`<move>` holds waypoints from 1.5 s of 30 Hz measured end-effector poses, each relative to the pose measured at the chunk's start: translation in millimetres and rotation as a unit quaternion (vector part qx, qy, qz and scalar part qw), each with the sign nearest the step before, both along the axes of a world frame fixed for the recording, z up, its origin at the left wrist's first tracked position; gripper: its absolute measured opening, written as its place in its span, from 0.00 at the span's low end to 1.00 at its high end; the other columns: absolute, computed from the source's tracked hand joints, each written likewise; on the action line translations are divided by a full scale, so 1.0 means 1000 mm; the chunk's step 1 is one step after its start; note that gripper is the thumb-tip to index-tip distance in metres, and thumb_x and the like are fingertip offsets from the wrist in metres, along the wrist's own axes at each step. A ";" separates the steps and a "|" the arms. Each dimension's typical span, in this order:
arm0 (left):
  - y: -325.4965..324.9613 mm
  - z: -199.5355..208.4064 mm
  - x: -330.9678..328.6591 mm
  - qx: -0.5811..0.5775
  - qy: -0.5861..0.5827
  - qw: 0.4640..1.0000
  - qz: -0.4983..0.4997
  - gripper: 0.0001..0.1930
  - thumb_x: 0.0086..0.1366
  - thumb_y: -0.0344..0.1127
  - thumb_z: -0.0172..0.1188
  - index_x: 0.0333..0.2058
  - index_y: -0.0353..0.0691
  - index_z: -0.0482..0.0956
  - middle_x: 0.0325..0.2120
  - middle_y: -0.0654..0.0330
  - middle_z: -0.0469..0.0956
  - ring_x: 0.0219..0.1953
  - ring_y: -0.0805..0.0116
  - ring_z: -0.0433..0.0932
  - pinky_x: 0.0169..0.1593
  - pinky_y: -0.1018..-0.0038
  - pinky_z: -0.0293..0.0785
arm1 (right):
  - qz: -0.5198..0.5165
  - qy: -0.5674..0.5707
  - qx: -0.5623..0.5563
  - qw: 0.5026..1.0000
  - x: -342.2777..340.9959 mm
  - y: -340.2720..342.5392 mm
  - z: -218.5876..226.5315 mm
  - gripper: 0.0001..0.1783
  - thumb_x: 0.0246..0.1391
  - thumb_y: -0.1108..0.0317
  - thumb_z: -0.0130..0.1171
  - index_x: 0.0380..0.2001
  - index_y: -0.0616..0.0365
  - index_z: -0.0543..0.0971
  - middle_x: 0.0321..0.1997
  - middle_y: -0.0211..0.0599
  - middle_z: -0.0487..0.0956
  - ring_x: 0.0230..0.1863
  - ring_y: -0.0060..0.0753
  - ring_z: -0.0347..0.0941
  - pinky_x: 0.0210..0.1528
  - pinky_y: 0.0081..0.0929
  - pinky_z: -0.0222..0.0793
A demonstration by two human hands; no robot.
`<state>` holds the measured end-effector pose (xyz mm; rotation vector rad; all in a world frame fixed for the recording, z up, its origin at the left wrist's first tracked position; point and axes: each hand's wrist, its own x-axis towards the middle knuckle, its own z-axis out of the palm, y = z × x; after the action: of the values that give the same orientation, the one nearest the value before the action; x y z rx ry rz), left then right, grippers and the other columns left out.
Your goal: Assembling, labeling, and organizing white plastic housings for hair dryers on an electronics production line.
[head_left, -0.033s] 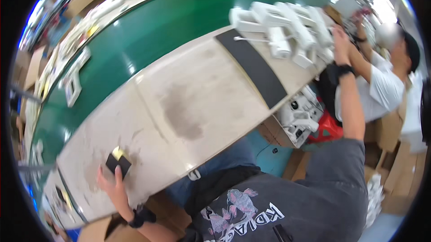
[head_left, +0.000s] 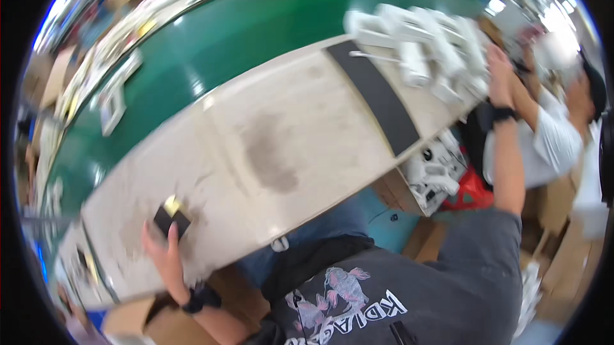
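At eight o'clock in the view, the left hand (head_left: 166, 260) touches the black pad (head_left: 167, 216) (yellow at its far corner) on the bench (head_left: 307, 108); whether those fingers grip it, I cannot tell. At two o'clock, the right hand (head_left: 500, 76) is beside the white parts (head_left: 416, 66), fingers outstretched, any hold unclear. A dark strip (head_left: 377, 98) lies at the parts' seven o'clock.

Block (head_left: 165, 218) on tbl (head_left: 307, 121), L; strip (head_left: 377, 102) mid-R; housings (head_left: 414, 66) far R.
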<state>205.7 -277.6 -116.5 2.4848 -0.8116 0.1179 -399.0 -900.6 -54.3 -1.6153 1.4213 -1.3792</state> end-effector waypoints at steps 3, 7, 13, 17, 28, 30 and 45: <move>-0.038 -0.015 -0.008 -0.054 0.017 0.998 -0.012 0.37 0.57 0.47 0.74 0.60 0.32 0.72 0.57 0.44 0.74 0.60 0.46 0.71 0.66 0.56 0.63 | 0.348 -0.292 0.245 0.856 0.038 0.048 0.046 0.22 0.72 0.63 0.46 0.64 0.61 0.71 0.54 0.35 0.78 0.56 0.29 0.72 0.64 0.29 0.68; -0.067 -0.019 -0.019 -0.119 0.055 0.990 -0.053 0.32 0.56 0.37 0.74 0.57 0.34 0.73 0.47 0.47 0.77 0.50 0.50 0.76 0.56 0.59 0.71 | 0.458 -0.063 0.244 0.852 0.214 0.178 0.072 0.13 0.71 0.60 0.53 0.43 0.59 0.75 0.34 0.25 0.73 0.33 0.17 0.69 0.36 0.16 0.65; -0.050 -0.014 -0.036 -0.160 0.131 0.978 0.017 0.37 0.59 0.41 0.72 0.64 0.37 0.67 0.56 0.48 0.70 0.51 0.51 0.73 0.59 0.60 0.70 | 0.716 0.111 0.201 0.659 0.430 0.260 0.074 0.14 0.70 0.61 0.54 0.44 0.63 0.78 0.35 0.30 0.78 0.34 0.20 0.73 0.37 0.20 0.71; -0.061 -0.019 -0.041 -0.084 0.040 0.995 -0.034 0.41 0.58 0.51 0.72 0.66 0.38 0.67 0.57 0.47 0.68 0.57 0.44 0.66 0.66 0.54 0.59 | 0.751 0.250 0.157 0.591 0.562 0.263 0.068 0.20 0.68 0.59 0.57 0.52 0.65 0.78 0.41 0.33 0.81 0.37 0.23 0.77 0.43 0.23 0.76; -0.059 -0.003 -0.043 -0.229 0.140 0.962 -0.049 0.25 0.44 0.39 0.83 0.42 0.44 0.85 0.35 0.63 0.70 0.40 0.65 0.71 0.48 0.67 0.69 | 0.566 0.384 -0.332 0.650 0.816 0.230 -0.049 0.13 0.53 0.74 0.56 0.42 0.61 0.82 0.52 0.52 0.80 0.55 0.54 0.78 0.56 0.46 0.75; -0.062 -0.003 -0.040 -0.299 0.201 0.930 -0.080 0.23 0.45 0.32 0.82 0.42 0.42 0.85 0.34 0.64 0.70 0.34 0.72 0.71 0.39 0.76 0.70 | 0.541 0.415 -0.310 0.662 0.834 0.224 -0.065 0.13 0.53 0.74 0.57 0.42 0.61 0.82 0.51 0.53 0.81 0.54 0.54 0.78 0.55 0.46 0.77; -0.053 -0.012 -0.041 -0.402 0.381 0.830 -0.062 0.32 0.56 0.27 0.76 0.59 0.35 0.74 0.43 0.59 0.84 0.44 0.72 0.82 0.51 0.75 0.78 | 0.554 0.458 -0.392 0.574 0.740 0.264 0.030 0.07 0.50 0.70 0.65 0.33 0.58 0.81 0.40 0.48 0.82 0.46 0.54 0.79 0.45 0.47 0.76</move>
<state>164.4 -330.6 -128.4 1.4591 -0.4216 -0.4646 340.7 -636.3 -24.6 -3.1756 -0.3207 -0.2181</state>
